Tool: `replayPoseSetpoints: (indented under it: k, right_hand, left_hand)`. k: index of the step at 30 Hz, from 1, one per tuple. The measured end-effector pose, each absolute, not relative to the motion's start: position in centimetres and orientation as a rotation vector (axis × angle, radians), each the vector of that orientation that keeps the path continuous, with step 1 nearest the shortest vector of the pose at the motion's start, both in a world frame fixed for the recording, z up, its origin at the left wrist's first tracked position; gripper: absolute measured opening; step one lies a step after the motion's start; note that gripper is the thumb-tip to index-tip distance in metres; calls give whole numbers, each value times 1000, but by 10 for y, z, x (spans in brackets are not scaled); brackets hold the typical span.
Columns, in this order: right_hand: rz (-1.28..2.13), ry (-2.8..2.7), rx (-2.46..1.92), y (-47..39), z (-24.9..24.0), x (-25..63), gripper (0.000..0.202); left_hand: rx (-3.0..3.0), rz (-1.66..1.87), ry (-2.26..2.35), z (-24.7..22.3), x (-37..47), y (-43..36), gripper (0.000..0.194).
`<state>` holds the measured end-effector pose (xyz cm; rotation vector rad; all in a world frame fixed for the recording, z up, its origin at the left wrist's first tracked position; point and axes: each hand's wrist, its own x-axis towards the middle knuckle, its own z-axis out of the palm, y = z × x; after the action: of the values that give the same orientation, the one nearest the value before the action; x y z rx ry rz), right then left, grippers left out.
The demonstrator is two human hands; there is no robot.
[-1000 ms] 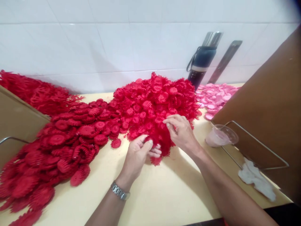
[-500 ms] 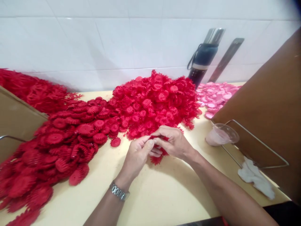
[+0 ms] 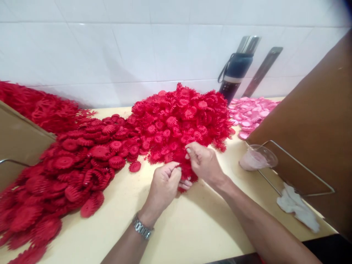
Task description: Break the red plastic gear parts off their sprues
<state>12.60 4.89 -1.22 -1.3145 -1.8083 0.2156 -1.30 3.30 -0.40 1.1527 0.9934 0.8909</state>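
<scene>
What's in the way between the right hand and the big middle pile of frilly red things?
Nothing that I can see. The right hand is at the near edge of the red pile. The bottle stands behind the pile's right end; the plastic cup is off to the right.

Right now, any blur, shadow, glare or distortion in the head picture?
Head view: soft shadow on the tabletop beside the right forearm; red fringed pieces at lower left look blurred; small glint on the wall; the flask leans, perhaps from lens distortion.

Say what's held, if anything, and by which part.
Cannot be told: left hand and right hand are pinched beside red fringed pieces, with any hold unclear.
</scene>
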Motion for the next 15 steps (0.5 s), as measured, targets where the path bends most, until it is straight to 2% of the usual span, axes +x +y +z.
replayPoseSetpoints:
  k: [6,9,12,15]
  right_hand:
    - [-120,-1820,-1400,63,-13,150,23]
    - [-189,-1823,-1450,65,-13,152,17]
    - [-71,-1834,-1313,60,-10,146,18]
    - [184,-1961,-1138,55,-7,136,19]
  left_hand:
    - [998,959,980,-6,-16,39,14]
    - [896,978,970,-6,-17,42,14]
    - [859,1004,974,-5,-17,43,14]
    - [928,986,911,-6,-18,42,19]
